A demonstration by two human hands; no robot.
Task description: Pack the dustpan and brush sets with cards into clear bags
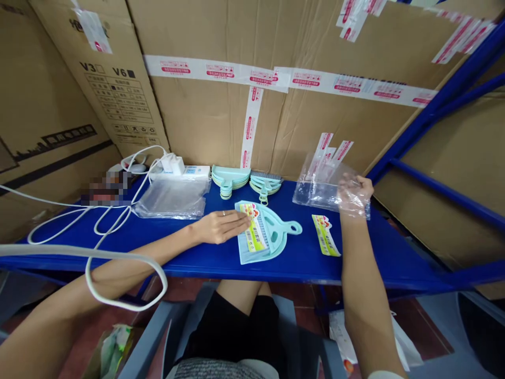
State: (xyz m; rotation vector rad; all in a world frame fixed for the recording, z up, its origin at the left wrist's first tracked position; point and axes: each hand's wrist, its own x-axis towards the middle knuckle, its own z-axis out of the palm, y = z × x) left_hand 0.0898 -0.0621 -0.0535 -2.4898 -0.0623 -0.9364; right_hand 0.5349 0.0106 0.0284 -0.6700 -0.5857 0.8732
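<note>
A pale turquoise plastic mini dustpan [272, 235] is laid flat, handle pointing right, with a yellow printed label card [252, 228] resting on it. A stack of clear plastic bags [321, 189] is lying further right.

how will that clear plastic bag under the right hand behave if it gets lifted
The bag is probably floppy: its thin film already wrinkles under the right hand. It looks light for its size, being see-through and apparently empty. It may be slippery against the smooth blue table.
</note>
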